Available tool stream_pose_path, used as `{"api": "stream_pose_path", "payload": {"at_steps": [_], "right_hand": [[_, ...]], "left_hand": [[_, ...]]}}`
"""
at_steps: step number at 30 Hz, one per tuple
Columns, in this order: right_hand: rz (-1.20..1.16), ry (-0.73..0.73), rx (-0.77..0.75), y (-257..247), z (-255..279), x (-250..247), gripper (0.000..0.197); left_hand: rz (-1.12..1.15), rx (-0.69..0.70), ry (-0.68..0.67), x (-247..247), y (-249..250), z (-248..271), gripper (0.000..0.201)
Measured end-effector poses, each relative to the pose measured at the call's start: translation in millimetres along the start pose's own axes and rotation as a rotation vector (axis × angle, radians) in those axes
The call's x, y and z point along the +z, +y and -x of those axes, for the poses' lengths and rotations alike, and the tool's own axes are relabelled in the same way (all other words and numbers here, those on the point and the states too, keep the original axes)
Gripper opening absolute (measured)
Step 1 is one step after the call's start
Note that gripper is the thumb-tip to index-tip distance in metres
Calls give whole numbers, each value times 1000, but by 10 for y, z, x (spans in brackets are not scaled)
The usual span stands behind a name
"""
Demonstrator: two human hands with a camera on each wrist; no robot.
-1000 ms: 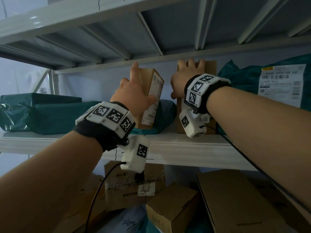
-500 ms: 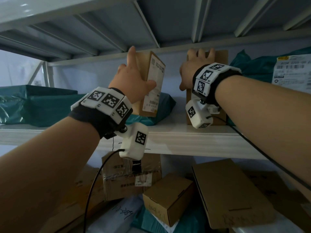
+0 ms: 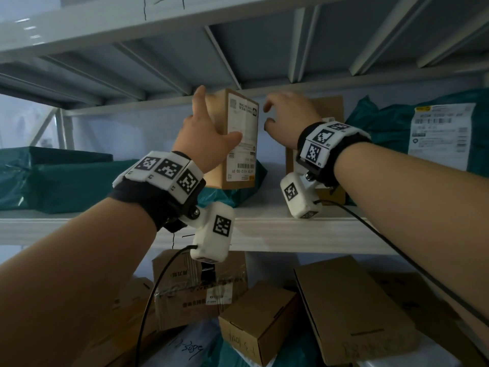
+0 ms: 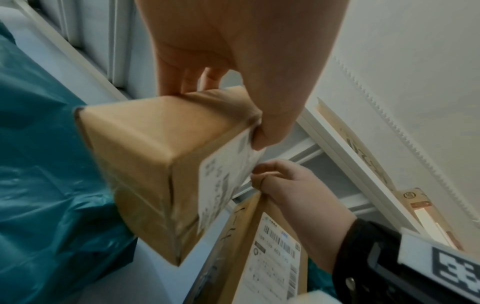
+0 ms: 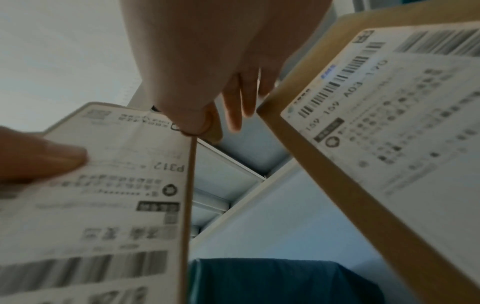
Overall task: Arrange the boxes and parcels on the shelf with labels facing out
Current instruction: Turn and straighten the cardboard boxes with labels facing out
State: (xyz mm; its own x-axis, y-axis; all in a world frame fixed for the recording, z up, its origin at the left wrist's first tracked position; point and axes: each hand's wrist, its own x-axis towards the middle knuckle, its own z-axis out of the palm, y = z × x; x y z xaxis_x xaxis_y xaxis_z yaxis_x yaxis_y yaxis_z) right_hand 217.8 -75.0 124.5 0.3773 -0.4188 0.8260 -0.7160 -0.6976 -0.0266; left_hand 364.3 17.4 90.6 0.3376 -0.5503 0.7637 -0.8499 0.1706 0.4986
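A tall brown box (image 3: 238, 144) with a white label stands upright at the middle of the shelf board (image 3: 291, 231), its lower end over a teal parcel (image 3: 232, 197). My left hand (image 3: 209, 136) grips it, fingers along its left side and thumb on the label. The left wrist view shows the same box (image 4: 145, 164). My right hand (image 3: 288, 120) hovers with loosely curled fingers close to the box's right edge; I cannot tell whether it touches. Behind that hand a second brown box (image 3: 333, 109) stands upright with its label (image 5: 389, 123) facing out.
Teal parcels lie at the shelf's left (image 3: 60, 181), and a labelled one stands at the right (image 3: 439, 133). The shelf above (image 3: 158, 11) hangs close over the boxes. On the lower level lie several cardboard boxes (image 3: 259, 321) and a flat carton (image 3: 349, 308).
My right hand has come off the top of the second box and moved left towards the held box. My left hand has turned that box so its label faces me more.
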Motion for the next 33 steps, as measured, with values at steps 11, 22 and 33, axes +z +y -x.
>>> {"api": "stream_pose_path", "payload": {"at_steps": [11,22,33], "right_hand": [[-880,-328,336,-239,149,-139,45],[-1377,-187,504,-144,241,-95,78],[-1395,-113,413,-253,338,-193,43]], "left_hand": [[524,-48,253,-103,-45,27,58],[919,-335,174,-3,-54,99,31],[343,-69,-118,-90,114,270,66]]}}
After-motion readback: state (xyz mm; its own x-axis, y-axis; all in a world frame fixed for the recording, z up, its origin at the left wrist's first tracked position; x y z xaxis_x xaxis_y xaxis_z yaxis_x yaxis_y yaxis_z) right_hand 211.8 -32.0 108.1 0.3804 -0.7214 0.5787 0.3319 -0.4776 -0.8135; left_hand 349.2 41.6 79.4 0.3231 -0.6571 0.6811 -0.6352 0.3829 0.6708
